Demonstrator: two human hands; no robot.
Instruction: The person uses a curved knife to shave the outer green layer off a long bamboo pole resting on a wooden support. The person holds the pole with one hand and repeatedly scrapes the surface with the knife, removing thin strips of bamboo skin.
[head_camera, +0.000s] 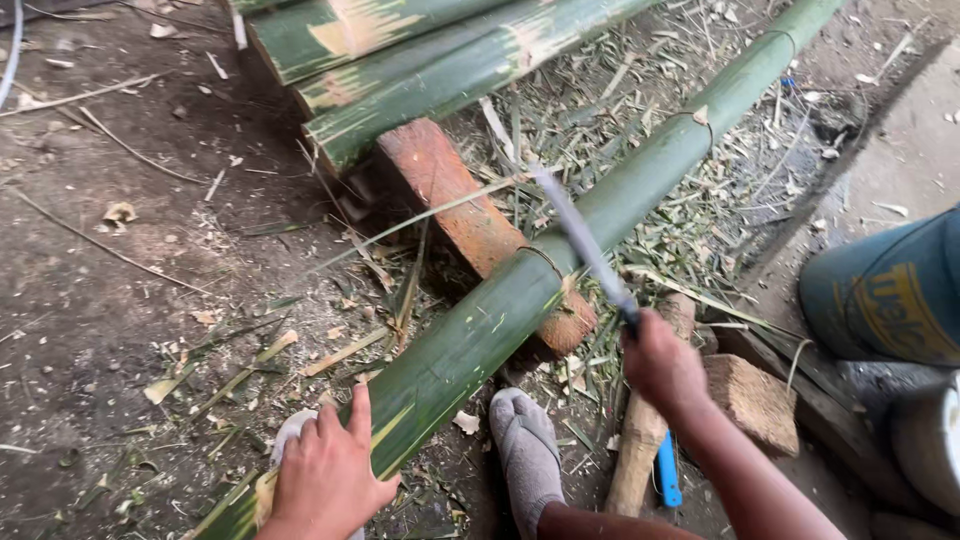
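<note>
Both hands, left hand (325, 478) and right hand (662, 362), are bare, forearms unsleeved. At six o'clock, one foot wears a grey flip-flop sandal (527, 452) with toe strap.
</note>
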